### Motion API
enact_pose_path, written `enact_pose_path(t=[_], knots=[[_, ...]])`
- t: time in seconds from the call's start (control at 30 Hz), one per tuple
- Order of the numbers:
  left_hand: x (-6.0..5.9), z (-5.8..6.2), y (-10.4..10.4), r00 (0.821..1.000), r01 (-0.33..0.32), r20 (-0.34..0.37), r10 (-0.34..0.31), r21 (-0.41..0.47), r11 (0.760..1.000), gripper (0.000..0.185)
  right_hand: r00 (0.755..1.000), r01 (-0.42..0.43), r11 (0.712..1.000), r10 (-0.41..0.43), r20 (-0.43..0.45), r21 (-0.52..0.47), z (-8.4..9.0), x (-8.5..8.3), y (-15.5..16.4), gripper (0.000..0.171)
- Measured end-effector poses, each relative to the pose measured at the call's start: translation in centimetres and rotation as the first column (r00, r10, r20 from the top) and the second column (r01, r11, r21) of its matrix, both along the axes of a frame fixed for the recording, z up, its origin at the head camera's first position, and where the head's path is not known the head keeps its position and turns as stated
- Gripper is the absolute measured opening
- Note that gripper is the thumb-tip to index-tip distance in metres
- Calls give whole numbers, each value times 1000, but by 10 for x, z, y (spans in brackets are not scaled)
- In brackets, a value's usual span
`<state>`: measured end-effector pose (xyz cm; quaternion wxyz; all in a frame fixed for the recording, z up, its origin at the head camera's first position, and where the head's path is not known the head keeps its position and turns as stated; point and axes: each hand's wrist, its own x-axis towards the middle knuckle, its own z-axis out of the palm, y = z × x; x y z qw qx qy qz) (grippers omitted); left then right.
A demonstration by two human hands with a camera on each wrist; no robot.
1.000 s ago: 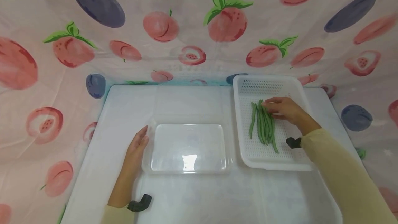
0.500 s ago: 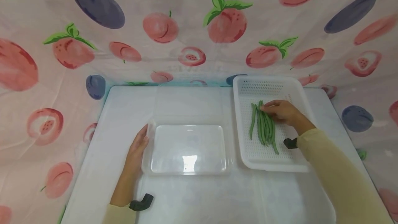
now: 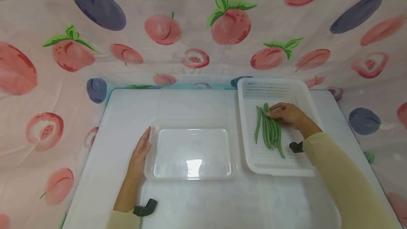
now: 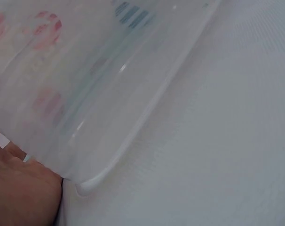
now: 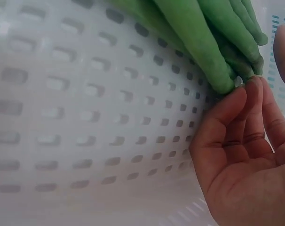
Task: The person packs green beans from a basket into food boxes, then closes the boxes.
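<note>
Green beans (image 3: 268,130) lie in the white basket (image 3: 286,171), left of its middle, most of them side by side in a bundle running lengthwise, with one just to the left of the rest. The right hand (image 3: 289,114) reaches in from the right and touches the far ends of the bundle. In the right wrist view its fingers (image 5: 227,113) are slightly bent and held close together, their tips at the bean ends, while the thumb (image 5: 284,56) stands apart from them, so it is not pinching a bean. Rows of small slots pierce the basket's floor. To the left of the basket, and near it, sits a clear plastic box (image 3: 190,147), a bright patch of glare on its bottom. A faint clear panel (image 3: 192,105) shows at the box's far side; whether the two are joined I cannot tell. The left hand (image 3: 140,153) rests against the box's left side, fingers fairly straight and not wrapped round it. Both arms wear pale yellow sleeves (image 3: 343,183), with a dark piece (image 3: 296,147) at each wrist. Everything stands on a white table (image 3: 203,204), before a pale sheet (image 3: 133,3) printed with red and blue fruit.
</note>
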<state>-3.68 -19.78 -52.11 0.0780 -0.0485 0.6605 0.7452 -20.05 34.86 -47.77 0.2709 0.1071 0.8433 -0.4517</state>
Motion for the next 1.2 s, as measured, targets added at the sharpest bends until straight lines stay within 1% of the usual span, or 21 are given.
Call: enact_pose_path(t=[0.13,0.33,0.57,0.67,0.83,0.97,1.2], knots=[[1,0,0,1000,3,-1,-3,7,1000,54,1000,-9,1000,8,-14,-4,2,1,-1,72],[1,0,-1,1000,8,2,-8,-3,1000,54,1000,-14,999,14,-4,-45,7,1,-3,65],[3,0,-1,1000,10,19,-9,-33,999,54,999,-34,999,34,-7,-25,-3,-2,4,64],[2,0,-1,1000,14,13,-13,-37,999,54,999,-35,999,35,-9,-15,-3,-3,6,64],[1,0,0,1000,12,13,-12,-33,999,54,1000,-21,1000,21,9,14,2,-4,7,64],[1,0,1,1000,12,14,-11,-30,999,54,1000,-7,1000,7,29,7,7,-4,6,63],[3,1,-1,1000,13,12,-13,-38,999,54,998,-21,1000,22,54,-14,10,-1,6,61]])
